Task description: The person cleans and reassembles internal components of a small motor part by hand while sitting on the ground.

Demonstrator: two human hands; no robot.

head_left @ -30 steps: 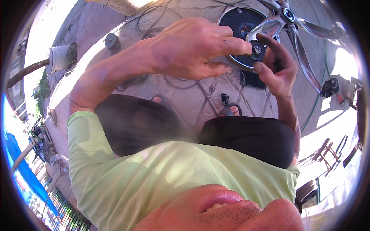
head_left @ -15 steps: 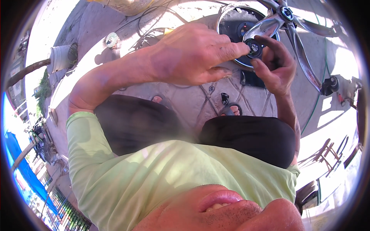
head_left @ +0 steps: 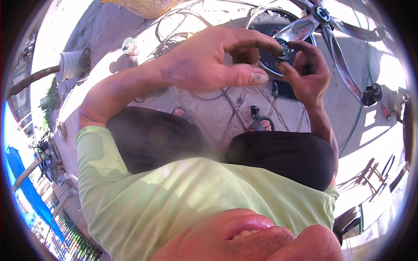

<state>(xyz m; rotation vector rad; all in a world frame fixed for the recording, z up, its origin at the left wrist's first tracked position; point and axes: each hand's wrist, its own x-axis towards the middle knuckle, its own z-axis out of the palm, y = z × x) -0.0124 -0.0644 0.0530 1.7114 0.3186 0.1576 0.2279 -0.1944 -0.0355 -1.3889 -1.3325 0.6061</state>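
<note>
A small round dark part (head_left: 284, 48) with a ring-like rim and a shiny, greenish middle is held over the floor. My right hand (head_left: 310, 74) pinches its right side between thumb and forefinger. From the left, the forefinger of my left hand (head_left: 217, 58) reaches onto the part's face. The left thumb sticks out below, apart from the part, and the other left fingers curl behind. Just beyond my hands lies a round black disc with a chrome rim (head_left: 310, 40). A chrome star-shaped chair base (head_left: 323, 15) stands at the far right, partly over the disc.
A black caster (head_left: 372, 95) sits at the end of one chair-base leg. Near my sandalled foot lies a small black piece (head_left: 254, 112). A dark flat plate (head_left: 285, 89) rests below my right hand. Loose cables (head_left: 167, 37) and a white bucket (head_left: 72, 65) are at left.
My left forefinger has moved slightly up over the round part, and the left thumb has spread away. The part has turned a little and shifted slightly up in my right hand.
</note>
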